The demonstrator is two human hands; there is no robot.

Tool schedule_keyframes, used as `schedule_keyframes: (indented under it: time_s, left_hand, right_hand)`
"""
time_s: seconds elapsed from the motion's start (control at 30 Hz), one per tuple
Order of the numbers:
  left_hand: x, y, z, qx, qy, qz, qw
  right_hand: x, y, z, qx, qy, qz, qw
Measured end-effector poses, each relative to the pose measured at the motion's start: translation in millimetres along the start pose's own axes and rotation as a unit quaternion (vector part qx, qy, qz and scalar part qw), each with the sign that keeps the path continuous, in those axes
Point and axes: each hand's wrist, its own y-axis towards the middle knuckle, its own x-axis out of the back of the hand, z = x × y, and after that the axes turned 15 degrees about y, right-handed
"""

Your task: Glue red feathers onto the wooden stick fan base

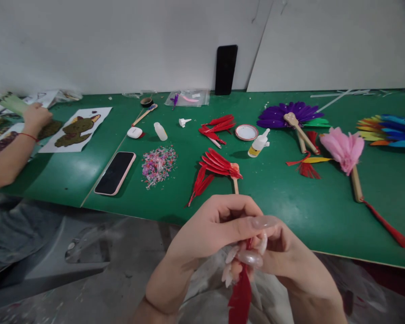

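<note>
A red feather [240,297] hangs vane-down below the table's front edge, pinched at its upper end between both hands. My left hand [219,225] is closed, its thumb laid across the top of the grip. Pressed against it, my right hand [283,249] is also closed on the feather's upper end. The fingers hide most of the quill. Just beyond them lies a fan of red feathers [219,163] on a wooden handle [235,183], with loose red feathers [200,183] beside it. More red feathers [219,128] lie farther back.
A glue bottle [256,146], round lid [246,132], small bottle [160,131], coloured flakes [158,165] and phone [115,173] sit on the green table [162,200]. Purple [283,114] and pink feather fans [342,146] lie right. Another person's hand [37,118] works at left.
</note>
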Motion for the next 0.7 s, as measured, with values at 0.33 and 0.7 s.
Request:
schedule_keyframes:
  time_s: [0.33,0.7]
  left_hand:
    - [-2.3,2.7,4.4,-0.016,-0.017,-0.021,1.0]
    - [0.0,1.8,4.1,0.005,-0.013,0.0,1.0]
  right_hand:
    - [1.0,-1.5,0.9,-0.024,0.012,-0.01,1.0]
    - [2.0,-0.4,-2.4,0.001,0.025,-0.009,1.0]
